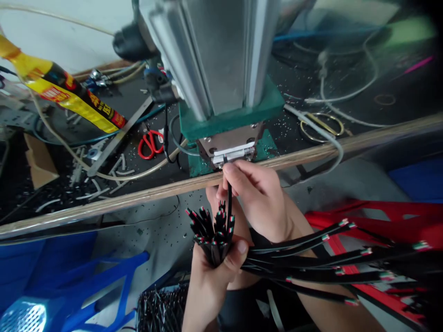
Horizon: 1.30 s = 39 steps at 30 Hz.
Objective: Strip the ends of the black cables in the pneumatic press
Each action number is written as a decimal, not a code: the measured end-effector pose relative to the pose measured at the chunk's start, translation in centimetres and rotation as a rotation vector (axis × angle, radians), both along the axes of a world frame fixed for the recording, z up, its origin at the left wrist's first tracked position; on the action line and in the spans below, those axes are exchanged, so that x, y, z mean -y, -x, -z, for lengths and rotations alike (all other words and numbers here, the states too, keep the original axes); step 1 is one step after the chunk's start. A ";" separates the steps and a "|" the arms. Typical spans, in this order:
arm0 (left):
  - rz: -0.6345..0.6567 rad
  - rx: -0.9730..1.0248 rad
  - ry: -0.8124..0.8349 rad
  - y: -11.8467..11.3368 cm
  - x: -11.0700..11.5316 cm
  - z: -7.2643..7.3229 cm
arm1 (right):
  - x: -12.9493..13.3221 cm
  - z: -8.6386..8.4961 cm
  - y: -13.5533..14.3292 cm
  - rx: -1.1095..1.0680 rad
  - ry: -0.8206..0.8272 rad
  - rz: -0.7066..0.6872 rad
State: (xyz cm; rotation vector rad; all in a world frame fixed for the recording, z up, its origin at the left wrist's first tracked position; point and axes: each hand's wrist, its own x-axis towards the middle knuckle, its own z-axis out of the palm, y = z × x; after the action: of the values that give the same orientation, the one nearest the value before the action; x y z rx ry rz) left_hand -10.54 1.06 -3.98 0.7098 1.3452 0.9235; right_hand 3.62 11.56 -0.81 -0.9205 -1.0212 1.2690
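Observation:
My left hand (221,272) is wrapped round a bundle of black cables (214,230), whose cut ends show red, green and white wires. The rest of the bundle trails off to the right, over my right forearm. Between the thumb and fingers of my right hand (259,193) is a single black cable (229,198). Its upper end reaches the pale slot at the front of a bench press (228,133) with a green plate and grey metal column. Exactly how deep the tip sits in the slot cannot be made out.
Red-handled scissors (151,145), a steel ruler (121,133) and a yellow bottle (69,87) lie left of the press. Brass-handled scissors (321,127) are to its right. The bench's wooden edge (155,189) runs across. Blue stools (114,281) and a red stool (374,216) stand below.

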 end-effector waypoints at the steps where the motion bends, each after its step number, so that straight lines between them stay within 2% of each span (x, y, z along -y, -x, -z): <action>1: -0.003 -0.003 0.007 0.0 0.1 0.1 | 0.3 0.2 -0.3 0.017 -0.028 -0.010; 3: 0.000 -0.028 0.014 -0.1 0.3 0.0 | 1.0 0.3 -0.8 0.037 -0.085 -0.024; 9: -0.046 -0.119 0.001 -0.5 0.6 -1.6 | 2.3 -0.2 -1.9 0.000 -0.253 -0.039; 13: -0.122 -0.105 0.016 -0.2 1.3 -1.3 | 2.7 0.9 -2.5 -0.107 -0.294 -0.102; 16: -0.142 -0.092 0.013 0.0 1.6 -0.9 | 2.8 2.1 -3.1 -0.309 -0.285 -0.298; 20: -0.164 -0.078 -0.065 -0.4 1.5 -1.1 | 2.7 3.0 -3.7 -0.573 -0.326 -0.556; 24: -0.161 -0.086 -0.105 -1.1 1.1 -1.6 | 2.5 4.4 -3.8 -0.639 -0.396 -0.706; 28: -0.153 -0.080 -0.074 -1.5 0.8 -1.9 | 1.9 6.5 -3.1 -0.699 -0.371 -0.827; 31: -0.162 -0.100 -0.040 -1.7 0.6 -2.3 | 1.6 7.3 -2.4 -0.739 -0.227 -0.773; 33: -0.157 -0.125 -0.016 -1.8 0.6 -2.5 | 1.6 7.4 -2.1 -0.660 -0.089 -0.658; 35: -0.155 -0.131 0.001 -1.9 0.5 -2.7 | 1.7 7.0 -2.0 -0.537 -0.027 -0.577; 39: -0.180 -0.105 -0.009 -1.9 0.2 -2.7 | 1.8 5.7 -2.4 -0.231 -0.217 -0.520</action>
State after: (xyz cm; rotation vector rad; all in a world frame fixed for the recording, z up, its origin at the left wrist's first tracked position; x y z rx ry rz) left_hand -8.64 0.90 -1.31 0.6590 1.5176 1.0470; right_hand 6.00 9.72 -6.53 -0.3353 -1.2263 1.6100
